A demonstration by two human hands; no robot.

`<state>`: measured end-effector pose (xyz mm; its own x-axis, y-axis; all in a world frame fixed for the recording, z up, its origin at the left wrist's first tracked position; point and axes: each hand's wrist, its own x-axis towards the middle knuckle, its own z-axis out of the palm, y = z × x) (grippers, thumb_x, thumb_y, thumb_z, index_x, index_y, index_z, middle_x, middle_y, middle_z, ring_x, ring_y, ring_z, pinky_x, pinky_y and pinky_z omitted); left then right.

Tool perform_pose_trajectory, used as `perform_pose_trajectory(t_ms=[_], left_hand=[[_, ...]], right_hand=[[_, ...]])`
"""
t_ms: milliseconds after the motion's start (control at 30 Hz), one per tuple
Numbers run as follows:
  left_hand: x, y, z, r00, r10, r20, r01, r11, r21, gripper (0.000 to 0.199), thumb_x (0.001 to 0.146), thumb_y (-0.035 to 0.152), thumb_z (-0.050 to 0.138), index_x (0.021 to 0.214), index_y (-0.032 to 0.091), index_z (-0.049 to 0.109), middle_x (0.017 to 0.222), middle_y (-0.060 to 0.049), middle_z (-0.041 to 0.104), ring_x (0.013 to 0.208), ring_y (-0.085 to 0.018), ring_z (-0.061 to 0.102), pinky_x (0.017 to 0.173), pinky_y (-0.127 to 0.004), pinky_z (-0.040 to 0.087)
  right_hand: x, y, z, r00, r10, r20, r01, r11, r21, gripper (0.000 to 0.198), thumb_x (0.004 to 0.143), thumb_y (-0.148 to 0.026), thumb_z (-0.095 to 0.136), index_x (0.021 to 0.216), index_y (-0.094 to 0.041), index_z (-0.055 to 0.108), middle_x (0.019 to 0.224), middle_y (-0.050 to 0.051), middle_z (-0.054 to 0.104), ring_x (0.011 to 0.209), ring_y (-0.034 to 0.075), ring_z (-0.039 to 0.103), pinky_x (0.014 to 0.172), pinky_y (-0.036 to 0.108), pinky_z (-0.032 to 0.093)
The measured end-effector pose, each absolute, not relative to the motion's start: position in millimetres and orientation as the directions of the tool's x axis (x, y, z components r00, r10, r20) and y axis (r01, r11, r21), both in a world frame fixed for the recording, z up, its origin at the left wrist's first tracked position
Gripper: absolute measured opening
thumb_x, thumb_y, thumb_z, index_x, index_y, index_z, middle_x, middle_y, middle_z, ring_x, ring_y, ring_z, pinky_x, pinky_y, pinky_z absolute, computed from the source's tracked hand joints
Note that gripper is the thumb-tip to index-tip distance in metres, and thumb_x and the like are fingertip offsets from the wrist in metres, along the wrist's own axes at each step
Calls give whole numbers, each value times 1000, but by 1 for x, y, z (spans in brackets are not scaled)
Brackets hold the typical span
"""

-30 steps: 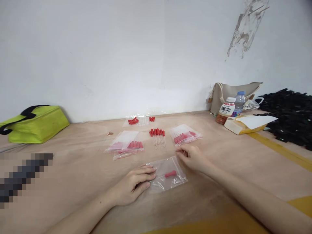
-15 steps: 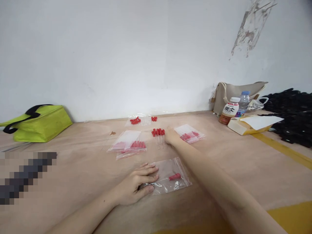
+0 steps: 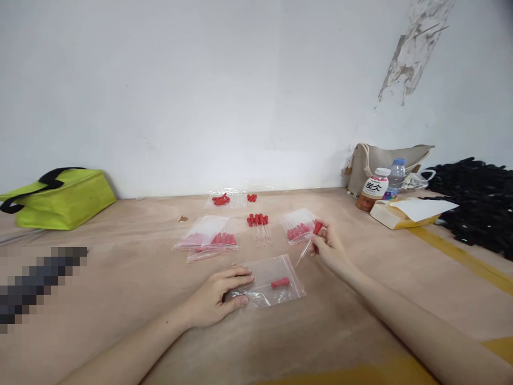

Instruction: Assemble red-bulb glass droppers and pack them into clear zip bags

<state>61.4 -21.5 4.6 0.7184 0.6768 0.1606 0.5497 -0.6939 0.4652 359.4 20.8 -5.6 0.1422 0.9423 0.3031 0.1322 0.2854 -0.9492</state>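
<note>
My right hand (image 3: 331, 247) pinches a glass dropper (image 3: 308, 248) near its red rubber bulb. The dropper slants down to the left, its thin tip near the zip edge of a clear zip bag (image 3: 256, 271). My left hand (image 3: 224, 291) lies on the left end of that bag, fingers stretched and thumb apart. Inside the bag is one dropper with a red bulb (image 3: 280, 282). Beyond it, several red-bulbed droppers (image 3: 259, 222) lie side by side with their glass ends toward me. Filled zip bags rest on both sides, a left stack (image 3: 210, 235) and a right one (image 3: 298, 218).
By the wall lie loose red bulbs (image 3: 220, 199) on clear plastic and glass tubes. A lime-green bag (image 3: 68, 200) sits far left. At right stand a brown drink bottle (image 3: 373, 190), a water bottle (image 3: 396, 174), an open carton (image 3: 395, 215), a beige bag (image 3: 380, 158) and a black heap (image 3: 476, 200).
My right hand has moved from the dropper row to the right and toward me, now carrying one dropper. My left hand stays on the bag. The view has shifted slightly.
</note>
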Motion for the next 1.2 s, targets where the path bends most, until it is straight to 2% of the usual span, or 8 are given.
perform_pose_trajectory(t_ms=[233, 333, 600, 733, 833, 900, 1067, 1200], left_hand=[[61, -26, 4, 687, 701, 191, 563, -680, 471, 40, 84, 38, 48, 123, 27, 49, 126, -6, 49, 115, -22, 46, 97, -41, 37], [61, -27, 3, 639, 741, 205, 593, -644, 483, 41, 82, 40, 51, 120, 25, 51, 122, -7, 51, 110, -22, 50, 93, -38, 41], [63, -26, 3, 647, 732, 214, 590, -658, 467, 44, 82, 39, 51, 123, 26, 47, 126, -6, 50, 115, -22, 46, 96, -40, 38], [63, -25, 3, 671, 707, 221, 573, -684, 451, 41, 84, 36, 49, 124, 27, 47, 126, -5, 50, 116, -22, 45, 96, -40, 38], [63, -25, 3, 689, 694, 209, 567, -695, 443, 41, 84, 35, 48, 124, 26, 47, 127, -6, 49, 117, -22, 45, 97, -40, 37], [63, -25, 4, 692, 694, 199, 567, -693, 446, 41, 84, 36, 49, 124, 26, 47, 127, -6, 49, 117, -22, 44, 98, -41, 36], [63, -27, 4, 662, 716, 222, 574, -674, 465, 40, 83, 35, 51, 122, 26, 49, 127, -6, 49, 117, -21, 44, 97, -39, 37], [61, -25, 5, 678, 713, 180, 578, -668, 468, 35, 84, 34, 48, 118, 26, 54, 127, -6, 50, 117, -21, 45, 97, -39, 38]], right_hand=[[340, 9, -20, 206, 968, 145, -106, 169, -980, 52, 64, -34, 62, 106, -24, 32, 71, -6, 45, 53, 10, 53, 49, 27, 50], [338, 3, -21, 134, 989, 69, -162, 90, -983, 46, 63, -38, 65, 97, -23, 37, 72, -5, 50, 54, 10, 56, 54, 28, 51], [339, -11, -23, -345, 937, 50, 163, 113, -980, 27, 70, -38, 64, 85, -19, 52, 54, -5, 54, 39, 7, 46, 36, 18, 35], [333, -7, -20, -366, 905, 219, 259, 325, -910, 21, 73, -35, 60, 85, -18, 65, 83, 5, 64, 72, 17, 60, 60, 27, 48], [332, -4, -18, -433, 861, 266, 307, 418, -855, 23, 79, -35, 53, 87, -20, 68, 94, 5, 64, 89, 21, 58, 79, 34, 45], [333, -4, -18, -469, 848, 246, 322, 424, -847, 25, 82, -35, 49, 91, -20, 67, 93, 5, 65, 87, 20, 58, 80, 34, 44], [334, -7, -21, -311, 924, 223, 379, 336, -862, 22, 79, -34, 52, 86, -19, 65, 78, 4, 65, 72, 18, 58, 67, 30, 45], [338, -1, -21, -423, 894, 145, 357, 312, -880, 20, 78, -31, 50, 82, -17, 65, 82, 5, 66, 76, 18, 59, 70, 30, 45]])
